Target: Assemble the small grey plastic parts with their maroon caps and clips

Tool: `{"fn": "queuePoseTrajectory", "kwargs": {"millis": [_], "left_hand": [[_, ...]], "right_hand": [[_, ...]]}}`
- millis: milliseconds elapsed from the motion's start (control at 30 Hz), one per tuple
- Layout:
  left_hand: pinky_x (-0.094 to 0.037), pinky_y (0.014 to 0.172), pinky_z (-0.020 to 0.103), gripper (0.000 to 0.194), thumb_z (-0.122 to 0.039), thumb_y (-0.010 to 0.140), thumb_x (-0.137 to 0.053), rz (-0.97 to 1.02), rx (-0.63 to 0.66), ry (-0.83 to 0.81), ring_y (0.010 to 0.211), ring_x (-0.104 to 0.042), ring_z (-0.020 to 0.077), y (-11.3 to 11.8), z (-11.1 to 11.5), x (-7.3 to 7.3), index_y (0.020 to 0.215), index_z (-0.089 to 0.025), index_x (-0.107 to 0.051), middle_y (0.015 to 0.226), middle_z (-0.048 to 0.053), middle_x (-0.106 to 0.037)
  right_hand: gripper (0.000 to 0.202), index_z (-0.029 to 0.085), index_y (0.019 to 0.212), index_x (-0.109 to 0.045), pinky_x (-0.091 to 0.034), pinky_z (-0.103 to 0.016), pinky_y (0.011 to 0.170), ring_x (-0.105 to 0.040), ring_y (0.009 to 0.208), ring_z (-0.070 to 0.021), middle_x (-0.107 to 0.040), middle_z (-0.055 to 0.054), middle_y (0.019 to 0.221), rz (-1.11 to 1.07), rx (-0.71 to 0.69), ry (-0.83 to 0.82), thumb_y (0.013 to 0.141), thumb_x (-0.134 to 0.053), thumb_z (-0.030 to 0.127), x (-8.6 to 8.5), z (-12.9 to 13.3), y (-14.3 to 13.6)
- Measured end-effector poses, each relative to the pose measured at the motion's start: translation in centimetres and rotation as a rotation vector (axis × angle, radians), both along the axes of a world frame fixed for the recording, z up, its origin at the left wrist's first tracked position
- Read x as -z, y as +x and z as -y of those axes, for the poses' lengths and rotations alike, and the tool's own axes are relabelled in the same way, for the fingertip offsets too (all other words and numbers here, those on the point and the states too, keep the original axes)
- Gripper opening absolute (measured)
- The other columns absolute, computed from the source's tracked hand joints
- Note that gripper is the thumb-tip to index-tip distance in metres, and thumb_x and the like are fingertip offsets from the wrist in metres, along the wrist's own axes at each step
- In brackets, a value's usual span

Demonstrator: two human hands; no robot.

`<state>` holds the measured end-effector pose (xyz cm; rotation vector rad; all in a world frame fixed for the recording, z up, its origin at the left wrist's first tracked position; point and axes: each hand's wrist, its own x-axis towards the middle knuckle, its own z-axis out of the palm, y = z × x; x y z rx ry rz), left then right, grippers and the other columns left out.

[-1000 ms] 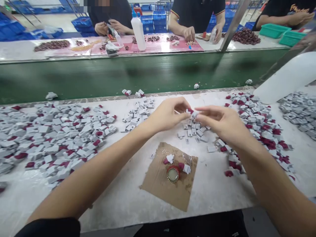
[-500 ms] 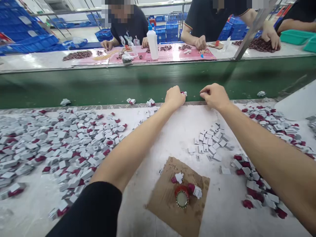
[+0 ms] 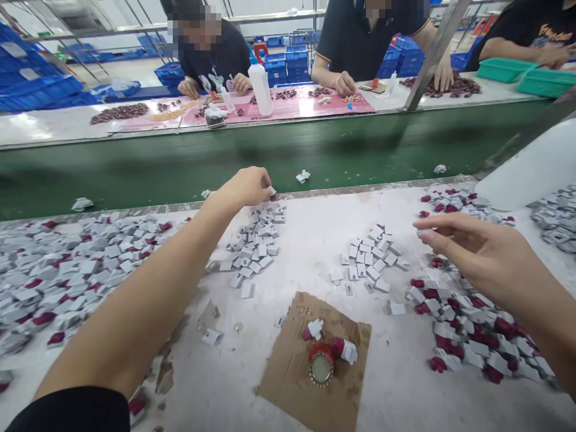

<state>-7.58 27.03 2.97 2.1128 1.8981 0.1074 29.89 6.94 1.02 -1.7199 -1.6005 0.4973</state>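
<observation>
My left hand [image 3: 249,186] is at the table's far edge, fingers pinched on a small grey plastic piece [image 3: 271,191]. Just below it lies a loose pile of plain grey pieces [image 3: 258,240]. Over on the right, my right hand [image 3: 479,252] hovers above a heap of grey-and-dark-red pieces [image 3: 477,336]; its thumb and forefinger meet around something tiny that I cannot make out. Between the hands sits a second group of grey pieces [image 3: 371,255]. A cardboard sheet [image 3: 292,360] nearer me carries a red-sided bottle cap [image 3: 321,367] and two grey-and-red pieces [image 3: 346,350].
A large heap of grey-and-red pieces [image 3: 85,264] covers the left side. Beyond the table runs a green belt [image 3: 180,165] with a white piece [image 3: 303,176] on it. Across it, people work at a table with a white bottle [image 3: 260,90]. A metal post [image 3: 434,57] stands right.
My left hand has moved left, from the belt's edge to the grey pile. A piece that was at its fingers lies on the belt. My right hand has come back towards the right-hand heap.
</observation>
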Motion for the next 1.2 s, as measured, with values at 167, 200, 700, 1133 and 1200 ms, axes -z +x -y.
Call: {"fn": "queuePoseTrajectory", "kwargs": {"millis": [167, 200, 700, 1133, 1200], "left_hand": [[-0.059, 0.089, 0.037, 0.021, -0.025, 0.101, -0.073, 0.147, 0.139, 0.056, 0.108, -0.081, 0.0302, 5.2, 0.6, 0.6, 0.121, -0.021, -0.075, 0.119, 0.013, -0.087], [-0.06, 0.086, 0.036, 0.023, -0.025, 0.103, -0.071, 0.168, 0.162, 0.057, 0.105, -0.081, 0.0282, 6.4, 0.5, 0.7, 0.125, -0.021, -0.074, 0.119, 0.011, -0.087], [-0.05, 0.116, 0.058, 0.038, -0.013, 0.097, -0.062, -0.167, 0.007, 0.247, 0.144, -0.057, 0.0501, 8.8, -1.6, 3.0, 0.132, -0.013, -0.075, 0.141, 0.028, -0.072], [-0.054, 0.118, 0.05, 0.047, -0.028, 0.1, -0.07, 0.024, 0.418, 0.108, 0.145, -0.061, 0.0415, 23.9, -2.1, 3.4, 0.146, -0.019, -0.067, 0.149, 0.02, -0.068], [-0.054, 0.119, 0.051, 0.047, -0.024, 0.1, -0.068, 0.034, 0.45, 0.083, 0.147, -0.06, 0.0414, 25.4, -1.8, 3.8, 0.146, -0.019, -0.067, 0.153, 0.02, -0.067]], "right_hand": [[0.037, 0.033, 0.109, -0.092, -0.065, -0.034, 0.062, -0.084, 0.082, -0.0284, -0.09, -0.008, 0.099, -0.088, 0.011, -0.046, 0.095, -0.085, 0.067, -0.6, 3.4, 0.3], [0.041, 0.032, 0.111, -0.092, -0.066, -0.034, 0.062, -0.083, 0.08, -0.0278, -0.089, -0.008, 0.096, -0.115, 0.021, -0.084, 0.095, -0.085, 0.069, -0.7, 3.8, 0.2], [0.049, 0.027, 0.115, -0.086, -0.07, -0.029, 0.078, -0.085, 0.094, -0.0255, -0.089, -0.01, 0.102, -0.547, 0.151, -0.284, 0.087, -0.096, 0.066, 1.1, 7.7, 2.2], [0.022, 0.033, 0.121, -0.091, -0.07, -0.022, 0.071, -0.085, 0.08, -0.018, -0.087, -0.004, 0.088, -0.714, 0.101, -0.198, 0.102, -0.087, 0.043, 0.2, 9.4, -2.3], [0.017, 0.034, 0.114, -0.093, -0.068, -0.021, 0.065, -0.082, 0.075, -0.0153, -0.089, -0.005, 0.107, -0.671, 0.122, -0.164, 0.099, -0.089, 0.042, 0.2, 10.2, -2.8]]}}
